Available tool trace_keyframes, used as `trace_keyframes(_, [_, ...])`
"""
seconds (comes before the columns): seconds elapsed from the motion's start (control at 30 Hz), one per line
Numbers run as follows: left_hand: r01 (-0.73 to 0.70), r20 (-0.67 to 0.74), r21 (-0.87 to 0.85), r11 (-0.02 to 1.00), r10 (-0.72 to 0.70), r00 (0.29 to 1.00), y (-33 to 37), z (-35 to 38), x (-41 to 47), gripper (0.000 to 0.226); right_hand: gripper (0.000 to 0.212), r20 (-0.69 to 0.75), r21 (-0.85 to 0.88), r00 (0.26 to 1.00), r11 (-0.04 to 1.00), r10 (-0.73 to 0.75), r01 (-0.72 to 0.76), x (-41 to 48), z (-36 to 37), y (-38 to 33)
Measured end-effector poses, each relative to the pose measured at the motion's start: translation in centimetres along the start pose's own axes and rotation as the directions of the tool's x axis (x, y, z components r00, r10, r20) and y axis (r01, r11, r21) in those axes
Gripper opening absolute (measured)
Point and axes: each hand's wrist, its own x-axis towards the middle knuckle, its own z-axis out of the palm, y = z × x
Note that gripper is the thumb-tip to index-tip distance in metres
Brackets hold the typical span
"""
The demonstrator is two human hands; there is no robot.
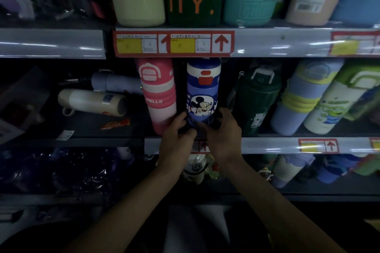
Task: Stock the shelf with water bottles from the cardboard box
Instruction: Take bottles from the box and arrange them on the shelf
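Left hand (177, 137), right hand (224, 135) clasp blue bottle (202, 92) at its base.

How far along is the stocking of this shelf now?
Done: a pink bottle and a dark green bottle stand on the middle shelf. In hand: the left hand and right hand grip the base of the blue Mickey bottle. Left: unclear, since the cardboard box is out of view.

We see dark shelves (88, 129) with shiny grey rails (277, 44) along their fronts. Red and yellow tags (174, 44) with arrows stick on the rails. The light is dim.
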Motion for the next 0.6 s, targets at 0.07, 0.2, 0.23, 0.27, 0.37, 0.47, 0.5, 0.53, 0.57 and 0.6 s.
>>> trace_keyframes(0.07, [-0.008,0.009,0.019,1.000,0.008,1.000,0.0,0.0,-0.1,0.052,0.049,-0.004,0.000,1.000,1.000,0.008,-0.008,0.0,-0.1,-0.1])
trace_keyframes(0.2, [0.002,0.001,0.031,1.000,-0.002,1.000,-0.7,0.0,-0.1,0.062,0.051,-0.015,-0.007,1.000,1.000,0.027,-0.027,0.1,-0.2,-0.3])
trace_keyframes(0.23, [0.007,0.000,0.034,0.999,-0.007,1.000,-0.4,0.0,-0.2,0.060,0.051,-0.018,-0.010,0.999,1.000,0.029,-0.029,0.1,-0.2,-0.3])
trace_keyframes(0.27, [0.005,0.002,0.038,0.999,-0.005,1.000,-0.2,-0.1,-0.2,0.054,0.052,-0.016,-0.013,0.999,0.999,0.030,-0.030,0.2,-0.2,-0.2])
trace_keyframes(0.37, [-0.025,0.050,0.041,0.999,0.023,0.998,0.5,-0.5,-0.1,0.044,0.051,0.004,-0.009,0.999,0.999,0.052,-0.052,0.3,-0.4,-0.2])
trace_keyframes(0.47, [-0.009,0.082,0.008,1.000,0.008,0.997,0.7,-0.9,-0.1,0.038,0.047,0.051,-0.011,0.996,0.997,0.077,-0.076,0.6,-0.5,-0.1])
trace_keyframes(0.5, [-0.010,0.095,0.008,1.000,0.009,0.995,0.7,-0.9,-0.3,0.043,0.043,0.069,-0.014,0.995,0.997,0.076,-0.075,0.6,-0.5,0.0])
trace_keyframes(0.53, [-0.011,0.101,0.021,1.000,0.009,0.995,0.6,-0.7,-0.4,0.047,0.039,0.083,-0.018,0.994,0.997,0.071,-0.070,0.6,-0.5,0.2])
trace_keyframes(0.57, [-0.017,0.100,0.029,0.999,0.014,0.995,0.5,-0.6,-0.6,0.050,0.035,0.090,-0.024,0.994,0.998,0.065,-0.063,0.6,-0.5,0.3])
trace_keyframes(0.6, [-0.020,0.093,0.025,0.999,0.018,0.996,0.4,-0.5,-0.6,0.053,0.033,0.088,-0.033,0.994,0.998,0.059,-0.056,0.5,-0.5,0.4])
